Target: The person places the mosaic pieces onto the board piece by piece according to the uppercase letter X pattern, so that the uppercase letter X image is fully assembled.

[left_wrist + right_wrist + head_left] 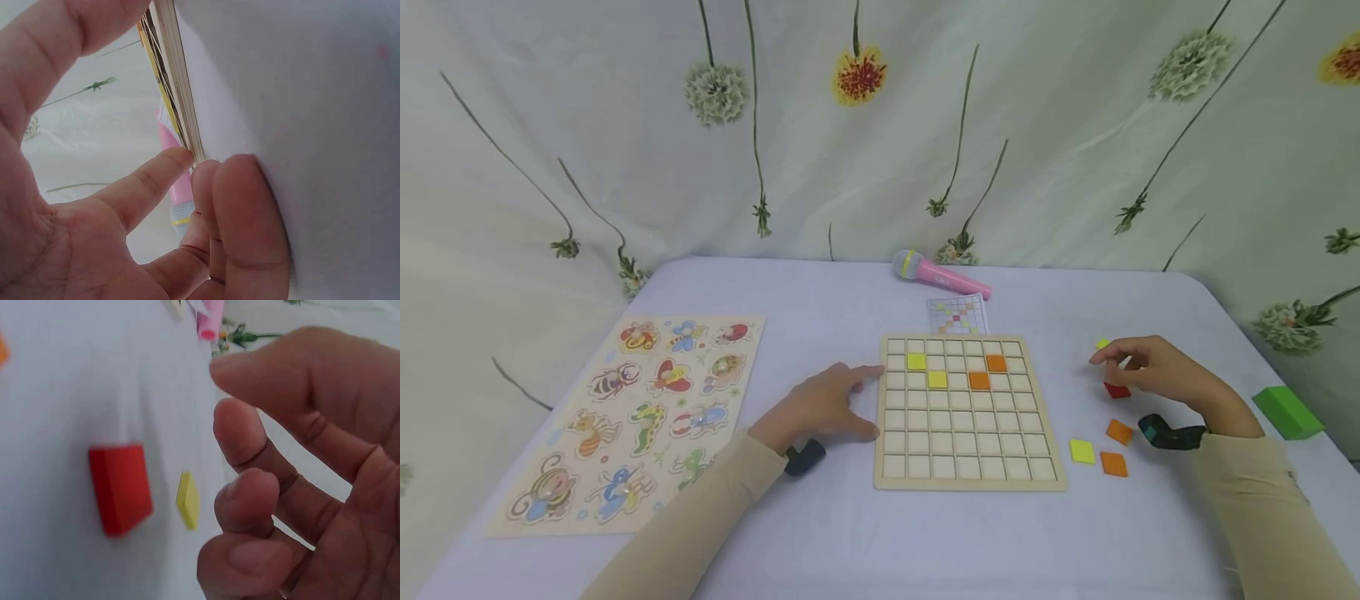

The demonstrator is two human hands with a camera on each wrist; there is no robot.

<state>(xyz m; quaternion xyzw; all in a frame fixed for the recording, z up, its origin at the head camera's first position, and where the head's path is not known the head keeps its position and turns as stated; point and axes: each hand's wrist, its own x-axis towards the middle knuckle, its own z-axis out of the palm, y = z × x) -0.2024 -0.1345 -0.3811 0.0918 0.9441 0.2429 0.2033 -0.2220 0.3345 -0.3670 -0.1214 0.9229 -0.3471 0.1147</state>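
Note:
A wooden grid board (970, 484) lies flat, two yellow tiles (937, 380) and two orange tiles (980, 381) in its upper cells. My left hand (823, 402) is at its left side, thumb and index finger spread; in the left wrist view the index fingertip meets the board's edge (178, 81). Over the loose tiles right of the board hovers my right hand (1161, 371), fingers loosely bent and holding nothing. Below its fingers sits a red tile (1117, 390), partly hidden in the head view; the right wrist view shows this red piece (122, 487) beside a yellow tile (188, 500).
Loose orange tiles (1114, 464) and a yellow tile (1082, 452) lie nearer me. Behind the board are a patterned grid card (957, 315) and a pink toy microphone (951, 277). An insect puzzle board (647, 417) is at left, a green block (1288, 412) at far right.

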